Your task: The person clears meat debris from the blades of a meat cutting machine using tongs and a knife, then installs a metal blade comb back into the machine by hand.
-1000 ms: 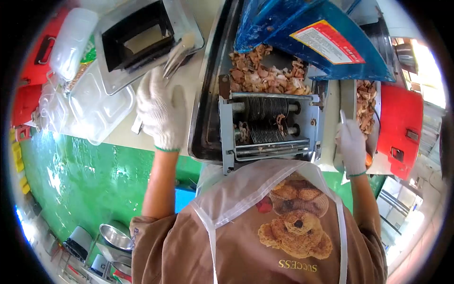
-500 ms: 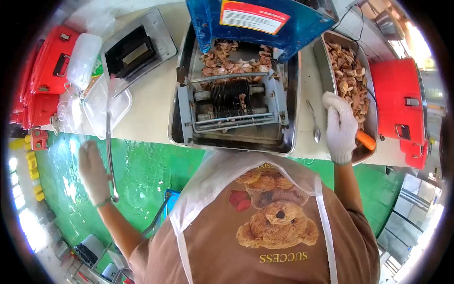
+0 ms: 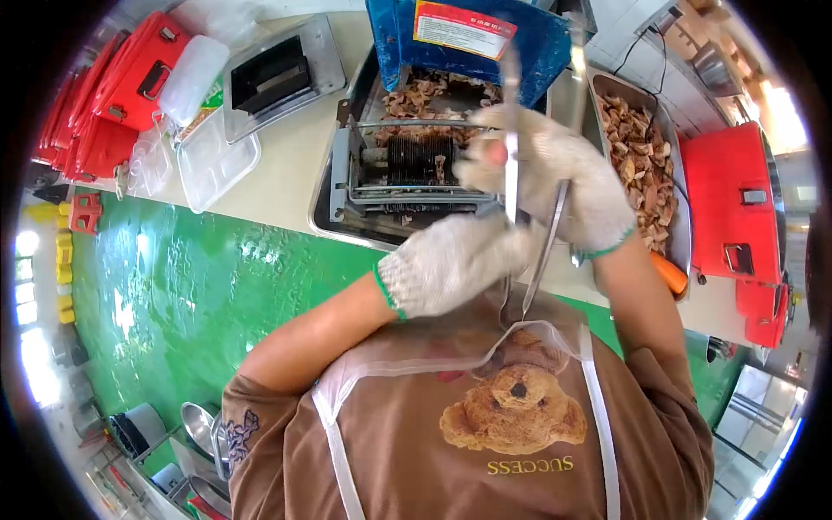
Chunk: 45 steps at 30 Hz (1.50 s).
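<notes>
My left hand (image 3: 459, 264), in a white knitted glove with a green cuff, has its fingers closed around the lower part of long metal tongs (image 3: 511, 186). My right hand (image 3: 563, 178), gloved alike, is higher up, its fingers curled about the arms of the tongs and somewhat blurred. The bent end points toward my apron; the far ends are apart. Behind the hands, a slicer with a black roller of blades (image 3: 422, 162) sits in a metal tray (image 3: 322, 221). Sliced meat (image 3: 416, 97) lies behind the roller, under the raised blue cover (image 3: 390, 43).
At right, a deep metal pan (image 3: 686, 208) holds meat pieces (image 3: 637, 152) and an orange, carrot-like thing (image 3: 667, 273). Red boxes (image 3: 732, 195) stand beyond it. On the left are a black part on a metal plate (image 3: 270, 74), clear plastic containers (image 3: 217, 160) and more red boxes (image 3: 130, 82).
My left hand has swung in from the far left with the tongs to the middle. My right hand has left the pan's edge and met it at the tongs.
</notes>
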{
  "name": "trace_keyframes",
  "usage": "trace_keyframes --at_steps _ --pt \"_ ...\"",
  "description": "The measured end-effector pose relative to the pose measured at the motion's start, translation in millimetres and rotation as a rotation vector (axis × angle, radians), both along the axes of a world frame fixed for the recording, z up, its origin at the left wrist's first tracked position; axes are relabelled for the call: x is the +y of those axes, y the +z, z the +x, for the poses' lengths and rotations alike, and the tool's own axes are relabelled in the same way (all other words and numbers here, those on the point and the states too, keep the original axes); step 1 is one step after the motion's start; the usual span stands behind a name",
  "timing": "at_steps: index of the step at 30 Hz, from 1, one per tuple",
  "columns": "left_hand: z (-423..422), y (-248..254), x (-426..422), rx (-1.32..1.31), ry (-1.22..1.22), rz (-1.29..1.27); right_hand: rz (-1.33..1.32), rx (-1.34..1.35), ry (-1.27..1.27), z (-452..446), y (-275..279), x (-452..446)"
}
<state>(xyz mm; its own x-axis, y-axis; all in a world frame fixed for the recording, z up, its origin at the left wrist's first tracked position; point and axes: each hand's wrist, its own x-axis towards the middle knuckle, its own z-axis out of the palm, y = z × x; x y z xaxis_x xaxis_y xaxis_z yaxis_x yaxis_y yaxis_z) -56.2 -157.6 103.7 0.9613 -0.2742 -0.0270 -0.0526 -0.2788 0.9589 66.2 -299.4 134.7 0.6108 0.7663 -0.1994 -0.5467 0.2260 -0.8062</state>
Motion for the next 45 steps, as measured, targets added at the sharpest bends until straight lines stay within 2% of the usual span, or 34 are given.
trace_keyframes --at_steps 2,3,5,6,8,11,12,13,15,17,20,26,29,32,35,38,45 --pt "-14.2 12.7 14.9 -0.029 -0.069 0.123 -0.053 -0.020 0.063 10.3 14.2 -33.7" --pt "-24.4 10.0 26.5 -0.156 0.103 0.170 -0.359 -0.232 0.124 19.5 21.9 -40.5" --pt "-36.9 -4.6 55.1 -0.208 0.539 0.228 -0.973 -0.646 0.235 34.3 30.9 -46.3" --pt "-38.2 -20.7 70.0 -0.128 0.804 0.240 -1.068 -0.972 0.295 34.0 26.6 -45.6" --pt "-26.4 -53.7 101.6 -0.227 1.041 0.401 -1.215 -1.642 0.432 30.5 18.2 -40.0" --pt "-2.1 -83.6 123.5 0.019 1.013 0.511 -1.452 -1.818 0.606 30.4 13.4 -3.5" --pt "2.6 -84.4 123.2 0.074 0.978 0.466 -1.513 -1.874 0.666 32.9 8.8 5.2" --pt "9.0 -77.8 119.0 0.130 0.940 0.420 -1.422 -1.948 0.613 31.1 7.0 12.4" --pt "14.7 -76.8 113.8 0.229 0.894 0.400 -1.472 -2.024 0.694 27.6 3.0 25.2" --pt "12.8 -85.3 118.4 0.222 0.874 0.371 -1.503 -2.143 0.765 23.5 1.6 35.5" --pt "10.5 -94.5 124.3 0.175 0.841 0.348 -1.565 -2.188 0.822 21.4 -5.1 45.9" --pt "9.5 -98.0 128.3 0.124 0.798 0.375 -1.515 -2.101 0.733 15.2 -10.4 48.3" --pt "8.1 -100.1 129.8 0.100 0.789 0.359 -1.736 -1.953 0.883 5.9 -5.1 55.3" --pt "7.7 -100.4 131.0 0.090 0.781 0.364 -1.610 -1.988 0.765 7.3 -10.6 49.0" --pt "8.5 -100.4 133.6 0.094 0.759 0.361 -1.716 -1.918 0.833 2.3 -6.2 54.3" --pt "9.0 -99.6 135.2 0.123 0.740 0.342 -1.684 -1.945 0.771 4.5 -10.4 48.0" --pt "10.5 -100.5 136.2 0.120 0.730 0.299 -1.797 -1.862 0.852 6.0 -8.9 44.5"
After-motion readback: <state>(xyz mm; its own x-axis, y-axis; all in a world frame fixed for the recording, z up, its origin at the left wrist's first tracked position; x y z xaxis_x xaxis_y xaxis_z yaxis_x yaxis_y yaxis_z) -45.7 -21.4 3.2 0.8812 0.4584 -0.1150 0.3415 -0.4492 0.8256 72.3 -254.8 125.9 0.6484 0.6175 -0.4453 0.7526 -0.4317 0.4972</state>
